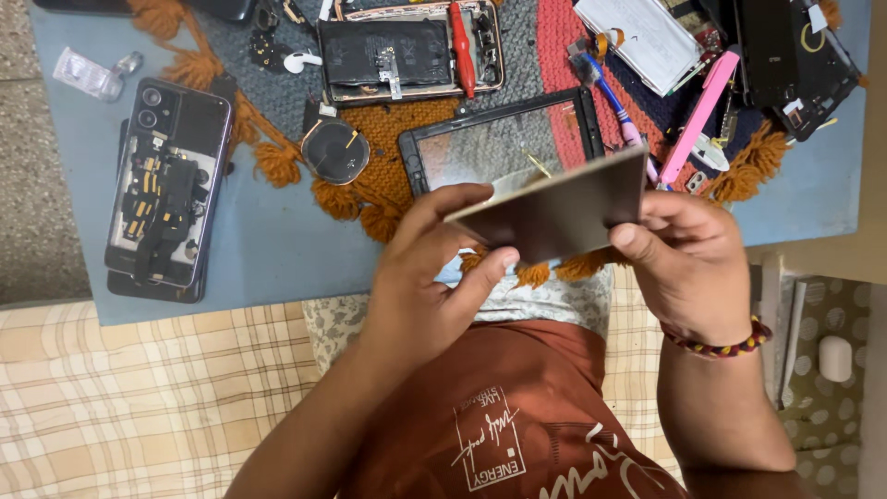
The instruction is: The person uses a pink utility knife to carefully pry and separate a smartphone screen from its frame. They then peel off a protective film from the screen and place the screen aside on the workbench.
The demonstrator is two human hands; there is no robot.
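Note:
Both my hands hold a thin flat grey-brown panel (564, 211), about the size of a phone back, above the near edge of a blue table (268, 249). My left hand (427, 277) pinches its left end, thumb under and fingers over. My right hand (688, 259), with a beaded bracelet on the wrist, grips the right end. Just beyond the panel, a black-framed screen glass (480, 139) lies on an orange, grey and red woven mat (388, 120).
An opened phone with its insides showing (166, 194) lies at the left. Another opened phone with a black battery (407, 51), a red screwdriver (462, 46), a round coil (334, 150), a pink tool (698, 115), a blue pen (610, 97) and dark phone parts (795, 55) lie on the mat.

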